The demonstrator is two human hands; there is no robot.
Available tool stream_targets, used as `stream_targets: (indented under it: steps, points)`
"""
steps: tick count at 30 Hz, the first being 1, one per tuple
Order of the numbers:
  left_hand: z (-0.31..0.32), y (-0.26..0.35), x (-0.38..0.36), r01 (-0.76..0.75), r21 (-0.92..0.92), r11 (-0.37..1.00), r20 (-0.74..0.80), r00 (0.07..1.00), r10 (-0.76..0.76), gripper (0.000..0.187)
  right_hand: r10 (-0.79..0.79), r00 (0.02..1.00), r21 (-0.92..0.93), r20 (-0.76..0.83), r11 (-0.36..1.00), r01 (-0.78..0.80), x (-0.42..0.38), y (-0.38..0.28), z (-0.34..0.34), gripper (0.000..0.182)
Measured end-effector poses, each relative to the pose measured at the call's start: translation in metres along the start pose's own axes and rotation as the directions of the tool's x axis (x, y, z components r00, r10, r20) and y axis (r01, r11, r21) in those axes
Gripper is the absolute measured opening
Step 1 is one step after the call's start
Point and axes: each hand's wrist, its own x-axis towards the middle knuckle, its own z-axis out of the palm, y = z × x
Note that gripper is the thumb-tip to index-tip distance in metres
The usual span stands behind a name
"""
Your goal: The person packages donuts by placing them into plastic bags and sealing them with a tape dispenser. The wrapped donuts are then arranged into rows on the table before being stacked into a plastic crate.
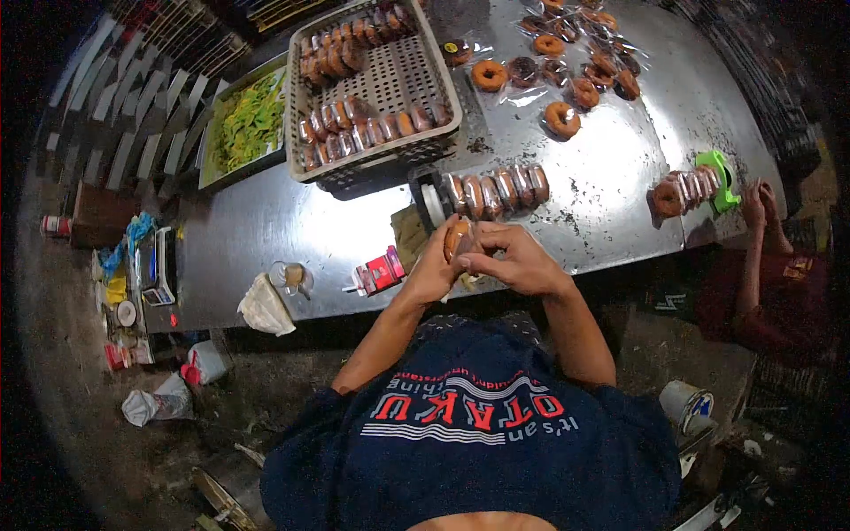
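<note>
Close to the table's front edge, my left hand (429, 270) grips a donut (458, 239) that looks wrapped in clear plastic. My right hand (522, 261) is closed at the donut's right side, its thumb and fingers pinching the wrapper there. Just beyond my hands stands a tape dispenser (431, 202) with a pale roll. A row of wrapped donuts (498, 192) stands on edge to the right of it. Behind, a perforated plastic crate (403, 75) holds several rows of wrapped donuts. Loose donuts (561, 119), many in clear bags, lie at the back right.
A co-worker's hands (759, 202) are at the right edge, near a green tape dispenser (722, 183) and more wrapped donuts (682, 192). On the metal table (266, 221) are a red packet (379, 273), a glass (293, 276) and a white cloth (266, 305). A tray (205, 168) holds green pieces.
</note>
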Motion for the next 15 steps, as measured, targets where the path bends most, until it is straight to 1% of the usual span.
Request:
stream_targets:
  steps: [1, 2, 3, 4, 5, 6, 7, 8, 9, 12, 13, 14, 15]
  points:
    - [0.009, 0.001, 0.007, 0.137, -0.158, 0.978, -0.005, 0.99, -0.139, 0.069, -0.003, 1.0, 0.018, -0.02, 1.0, 0.003, 0.0, 0.009, -0.003, 0.04]
    - [0.009, 0.002, 0.011, 0.182, -0.185, 0.966, 0.112, 0.98, -0.163, 0.067, 0.179, 0.983, -0.087, -0.041, 0.979, -0.182, 0.0, 0.016, -0.009, 0.043]
    - [0.007, 0.009, 0.016, 0.228, -0.208, 0.951, 0.224, 0.958, -0.181, 0.065, 0.351, 0.933, -0.187, -0.077, 0.914, -0.36, -0.003, 0.023, -0.02, 0.045]
    - [0.007, 0.016, 0.023, 0.272, -0.227, 0.935, 0.329, 0.925, -0.19, 0.063, 0.504, 0.855, -0.28, -0.127, 0.808, -0.518, -0.005, 0.033, -0.031, 0.048]
    - [0.012, 0.024, 0.025, 0.4, -0.227, 0.888, 0.358, 0.882, -0.306, 0.052, 0.438, 0.876, -0.258, -0.202, 0.839, -0.479, -0.018, 0.067, -0.036, 0.054]
    - [0.014, 0.025, 0.03, 0.499, -0.399, 0.769, 0.376, 0.854, -0.359, 0.051, 0.325, 0.918, -0.19, -0.228, 0.91, -0.369, -0.022, 0.063, -0.038, 0.054]
    - [0.018, 0.026, 0.035, 0.577, -0.547, 0.607, 0.41, 0.816, -0.406, 0.05, 0.214, 0.94, -0.12, -0.267, 0.96, -0.253, -0.027, 0.055, -0.038, 0.053]
    - [0.024, 0.027, 0.04, 0.629, -0.661, 0.41, 0.459, 0.771, -0.442, 0.05, 0.106, 0.942, -0.055, -0.319, 0.99, -0.131, -0.031, 0.05, -0.041, 0.053]
    - [0.029, 0.032, 0.046, 0.635, -0.624, 0.455, 0.423, 0.764, -0.487, 0.051, -0.041, 0.966, -0.141, -0.254, 0.99, 0.005, -0.031, 0.05, -0.048, 0.059]
    - [0.039, 0.026, 0.07, 0.609, -0.672, 0.422, 0.432, 0.784, -0.445, 0.047, -0.129, 0.96, -0.305, -0.247, 0.951, 0.049, -0.034, 0.056, -0.072, 0.057]
    - [0.044, 0.025, 0.083, 0.59, -0.653, 0.475, 0.381, 0.798, -0.467, 0.043, 0.082, 0.958, -0.147, -0.276, 0.981, -0.126, -0.036, 0.054, -0.08, 0.053]
    - [0.05, 0.026, 0.093, 0.559, -0.652, 0.512, 0.253, 0.797, -0.548, 0.039, 0.124, 0.897, -0.109, -0.424, 0.976, -0.187, -0.035, 0.055, -0.086, 0.049]
    - [0.054, 0.043, 0.111, 0.496, -0.21, 0.843, 0.094, 0.868, -0.488, 0.037, 0.165, 0.814, -0.062, -0.557, 0.969, -0.239, -0.031, 0.057, -0.089, 0.045]
